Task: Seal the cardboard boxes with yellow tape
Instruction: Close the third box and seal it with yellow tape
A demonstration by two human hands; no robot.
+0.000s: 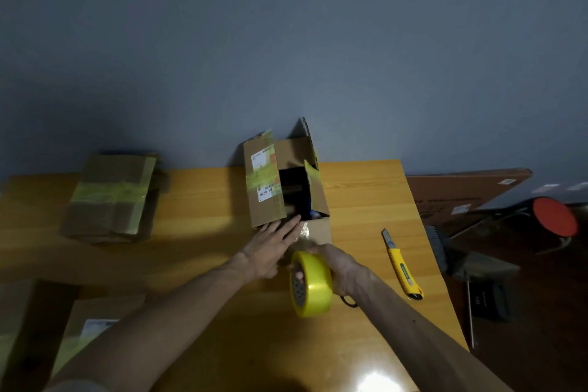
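A: Which step is this?

B: Starting a strip (305,230), I'd say. The left hand (273,242) lies flat, fingers straight, against the near face of the open box (321,234) mid-table (206,232). The right hand (339,267) grips the roll (313,283) just below.

A: Next?

B: Probably closing the flaps, then drawing tape over the seam. The knife (402,267) lies to the right.

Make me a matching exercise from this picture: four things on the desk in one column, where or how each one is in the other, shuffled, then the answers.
Things
1. yellow tape roll
2. utility knife
3. open box
4. taped box

States
A. closed, at the table far left
B. lying free on the table's right side
C. gripped by the right hand
D. flaps up, left hand touching it

Pairs: 1-C, 2-B, 3-D, 4-A
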